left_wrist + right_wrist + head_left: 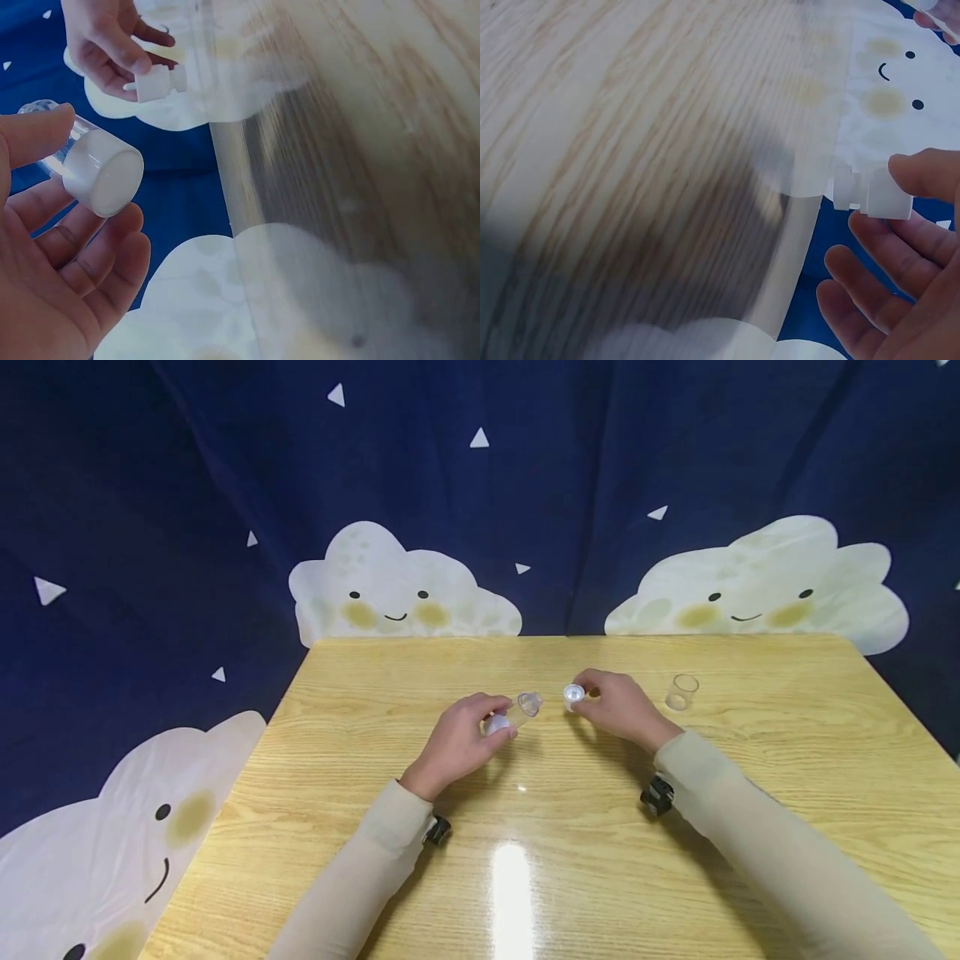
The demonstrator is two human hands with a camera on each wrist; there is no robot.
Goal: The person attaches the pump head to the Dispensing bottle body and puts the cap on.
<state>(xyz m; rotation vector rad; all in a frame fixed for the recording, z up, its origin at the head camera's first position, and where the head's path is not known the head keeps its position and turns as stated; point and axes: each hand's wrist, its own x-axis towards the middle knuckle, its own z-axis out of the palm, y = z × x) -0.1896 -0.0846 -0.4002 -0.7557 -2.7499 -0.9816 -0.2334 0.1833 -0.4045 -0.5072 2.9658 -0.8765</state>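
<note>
My left hand (pixel 459 739) grips a small clear bottle with a white base (pixel 498 724), tilted so that its open-looking neck points up and right. In the left wrist view the bottle's white end (pixel 105 174) faces the camera, between the thumb and the fingers. A short way to the right, my right hand (pixel 621 706) pinches a small white stepped cap (pixel 573 694) between thumb and fingers. Its narrower part shows in the right wrist view, where the cap (pixel 889 196) lies on its side, the other fingers loosely spread below. Bottle and cap are apart.
A clear open cylinder (pixel 682 692) stands on the wooden table (pixel 375 693), just right of my right hand. Behind the table's far edge hangs a dark blue curtain (pixel 570 485) with smiling clouds and white triangles.
</note>
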